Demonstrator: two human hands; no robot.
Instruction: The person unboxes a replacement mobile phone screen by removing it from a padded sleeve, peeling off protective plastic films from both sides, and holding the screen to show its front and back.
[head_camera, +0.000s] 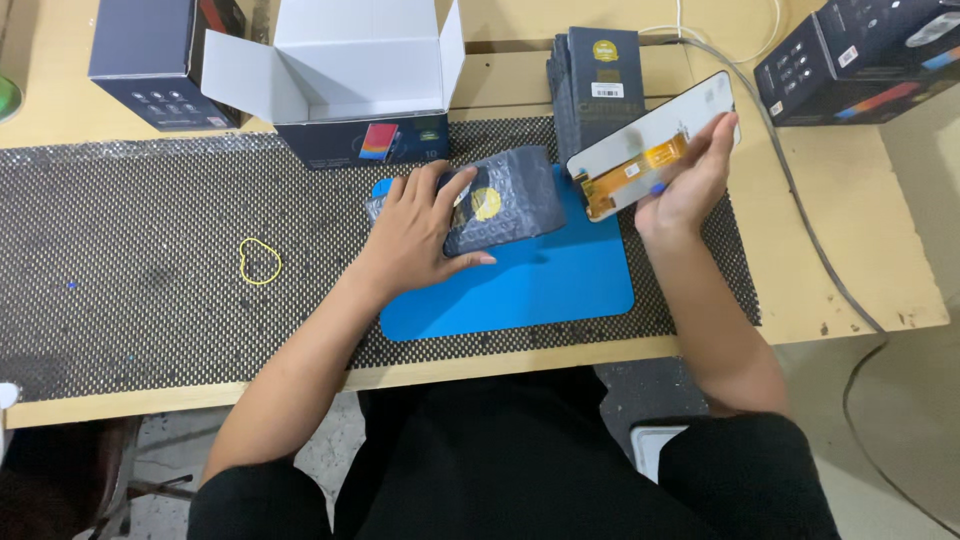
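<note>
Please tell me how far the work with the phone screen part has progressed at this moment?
Done, it seems: the white-lined box stands open, and the screen panel is out of its wrapping. In hand: the right hand holds the panel raised, while the left hand rests on the bubble-wrap pouch on the blue mat. Left: the stacked dark packs look untouched.

The bubble-wrapped packet (490, 205) lies on the mat (540, 290), open box (350, 80) behind, rubber band (259, 262) left.

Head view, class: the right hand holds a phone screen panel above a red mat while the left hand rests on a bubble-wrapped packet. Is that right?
Not quite: in the head view the mat is blue, not red. The right hand does hold the phone screen panel, and the left hand rests on the bubble-wrapped packet.
</note>
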